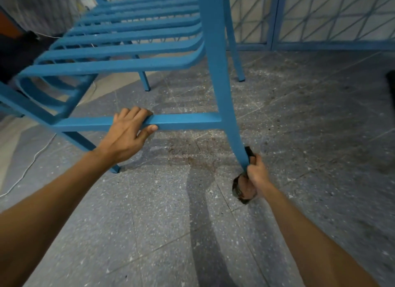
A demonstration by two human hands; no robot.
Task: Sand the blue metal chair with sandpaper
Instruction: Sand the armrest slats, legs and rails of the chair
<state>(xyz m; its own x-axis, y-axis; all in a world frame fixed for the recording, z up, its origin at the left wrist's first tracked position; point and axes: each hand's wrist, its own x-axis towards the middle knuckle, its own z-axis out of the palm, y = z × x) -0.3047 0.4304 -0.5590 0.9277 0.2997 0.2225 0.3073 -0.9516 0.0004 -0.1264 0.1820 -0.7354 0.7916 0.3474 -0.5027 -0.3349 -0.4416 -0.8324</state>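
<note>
The blue metal chair (pixel 132 51) fills the upper left, its slatted seat above a low crossbar. My left hand (pixel 128 132) is wrapped around that crossbar near its middle. My right hand (pixel 255 173) grips a dark, worn piece of sandpaper (pixel 240 188) folded around the bottom of the near right chair leg, close to the floor. One end of the sandpaper sticks out above my fingers and the other bulges below my palm. The foot of that leg is hidden behind my hand and the paper.
The floor is grey speckled tile (pixel 162 222) with reddish-brown dust under the crossbar. A blue metal lattice gate (pixel 320 15) stands behind the chair. A white cable (pixel 25 171) runs along the floor at left. Dark objects sit at the far left.
</note>
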